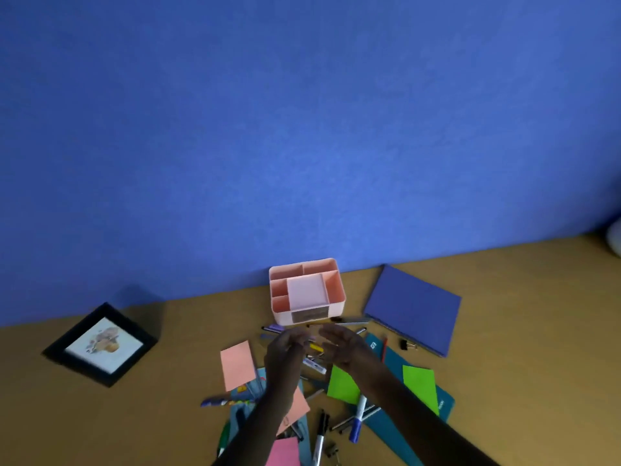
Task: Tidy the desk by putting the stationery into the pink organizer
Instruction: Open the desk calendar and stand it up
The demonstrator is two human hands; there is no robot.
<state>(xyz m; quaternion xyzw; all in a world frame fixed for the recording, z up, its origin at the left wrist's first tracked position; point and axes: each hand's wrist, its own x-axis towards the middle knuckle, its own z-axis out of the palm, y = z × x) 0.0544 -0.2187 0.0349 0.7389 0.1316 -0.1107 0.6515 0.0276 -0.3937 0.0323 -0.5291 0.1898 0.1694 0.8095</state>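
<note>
Though near, organizer [336, 288] beyond left grip [285, 348]

Dim, even light leaves the scene murky and soft. The left hand [285, 348] and right hand [339, 344], just before the pink plastic compartmented organizer [280, 316], are dark and motion-blurred.

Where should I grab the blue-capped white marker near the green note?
Pinch the marker across its white barrel from above, fingers on its long sides. It lies flat over grey pens, blue cap toward you; the barrel's middle looks exposed, and its far end meets the green note.
</note>
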